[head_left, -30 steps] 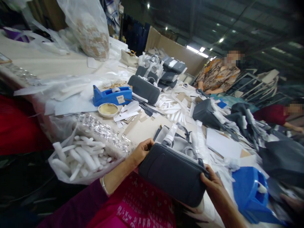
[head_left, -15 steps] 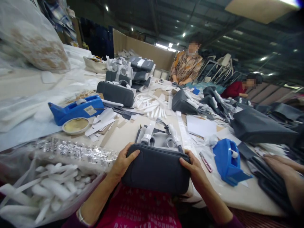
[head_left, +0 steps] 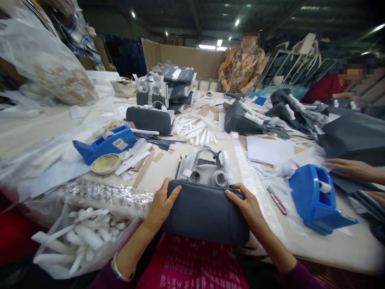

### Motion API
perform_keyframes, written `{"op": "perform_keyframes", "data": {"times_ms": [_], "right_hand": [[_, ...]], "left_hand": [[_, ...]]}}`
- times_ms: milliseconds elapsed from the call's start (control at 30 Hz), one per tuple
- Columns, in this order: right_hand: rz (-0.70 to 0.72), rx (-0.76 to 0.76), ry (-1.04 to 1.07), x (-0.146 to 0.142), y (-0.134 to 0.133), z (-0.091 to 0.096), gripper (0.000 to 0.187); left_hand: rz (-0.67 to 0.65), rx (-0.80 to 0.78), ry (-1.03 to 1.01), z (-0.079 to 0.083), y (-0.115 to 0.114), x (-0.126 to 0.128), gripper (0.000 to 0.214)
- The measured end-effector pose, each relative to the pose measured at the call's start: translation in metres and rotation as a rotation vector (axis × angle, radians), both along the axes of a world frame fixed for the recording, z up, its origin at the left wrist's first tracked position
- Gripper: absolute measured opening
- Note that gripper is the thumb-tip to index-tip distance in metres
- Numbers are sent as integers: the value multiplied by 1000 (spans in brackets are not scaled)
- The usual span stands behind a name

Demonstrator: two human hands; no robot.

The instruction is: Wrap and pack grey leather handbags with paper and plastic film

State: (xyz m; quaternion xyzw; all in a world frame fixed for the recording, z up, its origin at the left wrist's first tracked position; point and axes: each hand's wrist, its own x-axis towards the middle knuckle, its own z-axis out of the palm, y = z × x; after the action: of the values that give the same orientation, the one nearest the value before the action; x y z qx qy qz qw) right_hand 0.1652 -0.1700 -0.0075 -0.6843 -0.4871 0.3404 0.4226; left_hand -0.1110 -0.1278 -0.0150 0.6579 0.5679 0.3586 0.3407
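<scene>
A dark grey handbag (head_left: 207, 212) is held at the table's front edge, its flat side facing me. My left hand (head_left: 165, 200) grips its upper left corner, thumb on the front panel and fingers behind. At the upper right corner my right hand (head_left: 245, 202) has the same kind of hold. The bag's handles (head_left: 207, 160) stand up behind its top edge, wrapped in clear plastic and white padding. What the fingers touch behind the bag is hidden.
Blue tape dispensers stand left (head_left: 105, 142) and right (head_left: 321, 200); a pink cutter (head_left: 277, 200) lies nearby. White foam rods (head_left: 87, 237) fill a plastic bag at lower left. Finished-looking handbags (head_left: 148, 120) stand farther back. A co-worker's hands (head_left: 355, 170) are at right; two people work beyond.
The view has turned slightly, shifting the surroundings. Both hands still hold the handbag by its upper corners. The co-worker's hands at right have moved over the dark material.
</scene>
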Motion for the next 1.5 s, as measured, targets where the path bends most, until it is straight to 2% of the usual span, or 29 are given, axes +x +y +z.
{"op": "perform_keyframes", "data": {"times_ms": [67,167,233,267,367,433,533,600,633,700,767,833,933,1067,1167,1300,1400,1500], "right_hand": [[23,24,-87,0,2,1,37],[57,67,-146,0,5,1,37],[59,91,-176,1,7,-1,39],[58,99,-191,1,7,-3,40],[81,106,-242,4,7,-8,41],[103,89,-348,5,4,-5,39],[-3,112,-712,-2,3,15,34],[-92,208,-945,-15,9,36,31],[-81,255,-1017,-24,15,47,30],[71,267,-1091,-44,33,64,31],[280,152,-1134,-63,58,71,37],[416,20,-1160,-78,82,71,36],[494,-37,-1162,-93,106,67,26],[575,29,-1143,-105,120,66,23],[641,105,-1117,-99,126,69,21],[677,93,-1072,-66,126,74,27],[770,90,-1048,-37,118,81,23],[903,144,-1119,-20,104,84,35]], "left_hand": [[8,85,138,-1,0,0,25],[39,354,385,0,1,5,30],[-6,527,522,3,0,16,37],[-90,595,572,6,-1,24,42],[-469,706,650,12,-6,54,53],[-587,693,665,14,-10,71,50],[-550,648,653,13,-13,83,47],[-529,645,629,11,-13,83,47],[-521,651,615,11,-13,83,47],[-513,672,582,10,-13,80,45],[-510,699,551,8,-12,79,42],[-508,727,527,6,-11,78,40],[-509,745,504,-1,-8,77,38],[-522,717,499,-11,0,78,33],[-525,696,489,-11,5,80,33],[-532,654,440,-3,2,81,35],[-519,650,427,0,-1,81,37],[-517,645,428,1,-2,80,36]]}}
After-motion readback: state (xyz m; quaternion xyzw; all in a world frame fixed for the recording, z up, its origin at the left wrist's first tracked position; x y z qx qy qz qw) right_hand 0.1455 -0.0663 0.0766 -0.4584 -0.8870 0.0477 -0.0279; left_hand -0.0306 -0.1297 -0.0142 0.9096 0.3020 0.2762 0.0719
